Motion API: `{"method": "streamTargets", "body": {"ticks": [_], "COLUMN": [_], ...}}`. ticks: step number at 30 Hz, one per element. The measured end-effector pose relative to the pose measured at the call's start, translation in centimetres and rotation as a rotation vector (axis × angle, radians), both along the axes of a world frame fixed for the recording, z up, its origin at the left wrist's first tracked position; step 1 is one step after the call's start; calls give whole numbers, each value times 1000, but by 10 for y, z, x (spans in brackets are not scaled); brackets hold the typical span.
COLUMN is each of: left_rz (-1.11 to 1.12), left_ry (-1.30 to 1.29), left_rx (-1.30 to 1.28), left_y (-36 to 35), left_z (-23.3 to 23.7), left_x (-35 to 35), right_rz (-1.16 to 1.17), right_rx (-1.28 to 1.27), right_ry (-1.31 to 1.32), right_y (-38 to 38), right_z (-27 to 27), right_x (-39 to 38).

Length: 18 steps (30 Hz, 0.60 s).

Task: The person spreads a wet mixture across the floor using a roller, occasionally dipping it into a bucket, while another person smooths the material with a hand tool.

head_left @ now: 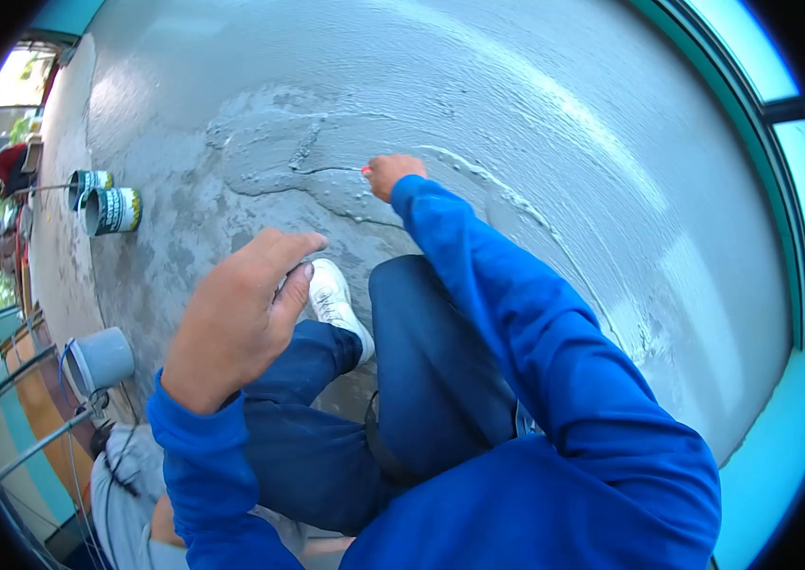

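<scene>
My right hand (pixel 393 177) is closed at the end of an outstretched arm, low over wet grey cement (pixel 479 123). From the fist pokes the red end of a handle, which looks like a trowel's (pixel 364 171); its blade is hard to tell from the cement. Thick ridges and a curved bead of cement lie around that hand. Nearer to me, my left hand (pixel 246 309) hangs in the air above my bent leg. Its fingers are slightly bent, the thumb apart from them, with nothing visible in between. Just beyond it is my white shoe (pixel 330 296).
Two labelled buckets (pixel 115 211) stand at the left on rougher, patchy floor. A grey bucket (pixel 103 359) is closer, beside metal bars. A person in a grey shirt (pixel 127 489) is at lower left; another in red (pixel 11 166) is farther off. A teal window frame (pixel 771 142) borders the right.
</scene>
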<state>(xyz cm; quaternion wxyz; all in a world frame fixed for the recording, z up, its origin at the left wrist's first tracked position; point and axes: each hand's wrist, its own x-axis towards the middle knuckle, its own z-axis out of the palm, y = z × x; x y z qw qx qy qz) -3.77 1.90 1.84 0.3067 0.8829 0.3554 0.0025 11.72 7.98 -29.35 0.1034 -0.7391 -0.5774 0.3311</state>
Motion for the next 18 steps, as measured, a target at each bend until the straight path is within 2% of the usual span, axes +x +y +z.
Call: {"method": "streamTargets", "body": {"ticks": [5, 8, 11, 18], "left_rz": [74, 53, 36, -47], "left_ry": [67, 36, 53, 90], "left_rx": [-14, 4, -23, -59], "left_y": [6, 9, 6, -1], "left_z": [3, 4, 8, 4], "left_x": [-13, -13, -3, 25], "right_rz": [117, 59, -17, -233], "right_rx": [-98, -134, -188, -392], "right_ry": [-26, 24, 14, -76], "right_y": [15, -31, -109, -324], "right_z": [-18, -19, -26, 6], "right_x": [-33, 6, 65, 186]}}
